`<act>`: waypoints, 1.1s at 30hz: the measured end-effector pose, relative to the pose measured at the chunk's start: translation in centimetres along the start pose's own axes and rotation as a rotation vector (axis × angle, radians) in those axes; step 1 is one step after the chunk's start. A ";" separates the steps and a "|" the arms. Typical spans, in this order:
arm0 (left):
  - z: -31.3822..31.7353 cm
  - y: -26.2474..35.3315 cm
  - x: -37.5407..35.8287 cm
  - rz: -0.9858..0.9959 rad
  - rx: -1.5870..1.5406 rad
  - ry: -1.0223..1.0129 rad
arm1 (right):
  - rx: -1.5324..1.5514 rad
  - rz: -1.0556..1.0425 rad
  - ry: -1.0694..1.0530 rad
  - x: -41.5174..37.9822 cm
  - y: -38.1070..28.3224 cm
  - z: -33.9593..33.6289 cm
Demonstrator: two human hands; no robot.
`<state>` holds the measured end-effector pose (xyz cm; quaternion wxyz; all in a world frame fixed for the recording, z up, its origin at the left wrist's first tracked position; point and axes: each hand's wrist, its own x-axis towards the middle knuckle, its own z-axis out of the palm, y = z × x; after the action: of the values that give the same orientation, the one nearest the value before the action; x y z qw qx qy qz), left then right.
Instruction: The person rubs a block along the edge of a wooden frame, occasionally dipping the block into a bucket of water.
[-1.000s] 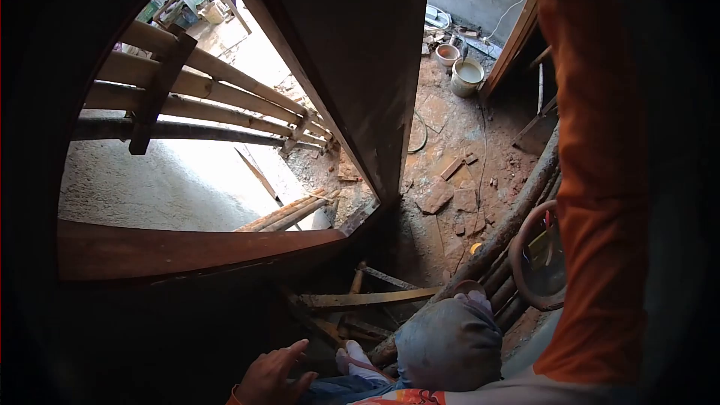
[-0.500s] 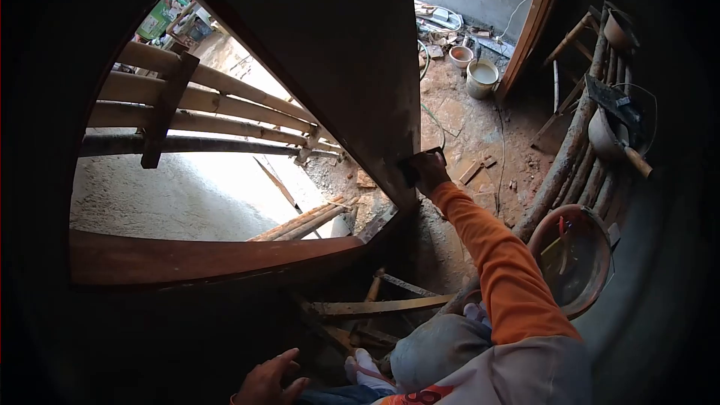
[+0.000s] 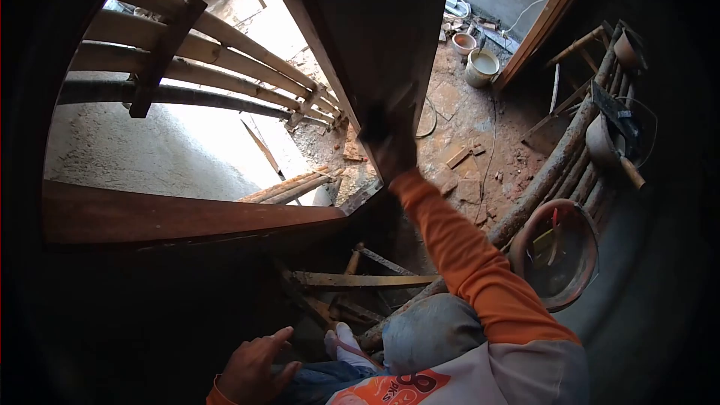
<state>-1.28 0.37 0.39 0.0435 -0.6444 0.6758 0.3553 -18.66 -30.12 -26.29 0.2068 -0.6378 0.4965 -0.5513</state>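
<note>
My right hand (image 3: 395, 154), at the end of an orange sleeve, is blurred by motion. It grips a dark flat block (image 3: 375, 124) against the dark narrow wall section (image 3: 375, 30) beside the window opening. Whether the block is a sponge or a float I cannot tell. My left hand (image 3: 256, 362) rests low near my thigh, its fingers apart and nothing in them.
Bamboo rails (image 3: 225, 52) cross outside the window, above its reddish-brown sill (image 3: 187, 217). To the right, a pole bench (image 3: 555, 172) bears a round tub (image 3: 517, 285) and a wooden-handled pan (image 3: 600, 142). A bucket of pale liquid (image 3: 481, 67) stands by the doorway.
My right hand and the dark block have shifted left and up along the wall section. The head view has turned slightly. My left hand stays low, its fingers still apart.
</note>
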 end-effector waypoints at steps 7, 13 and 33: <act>-0.1 -0.3 -0.9 0.037 -0.024 0.008 | 0.515 0.353 0.180 5.8 6.5 -4.3; -0.1 -1.6 0.4 0.048 -0.025 0.008 | 0.429 0.288 -0.090 -1.0 2.4 0.9; -0.4 -0.5 0.3 0.013 0.003 0.004 | 0.050 0.171 -0.090 5.2 7.6 -1.4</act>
<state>-0.77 -0.09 0.30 0.0407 -0.6408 0.6804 0.3532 -23.57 -37.41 -29.37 0.2911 -0.6119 0.5254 -0.5146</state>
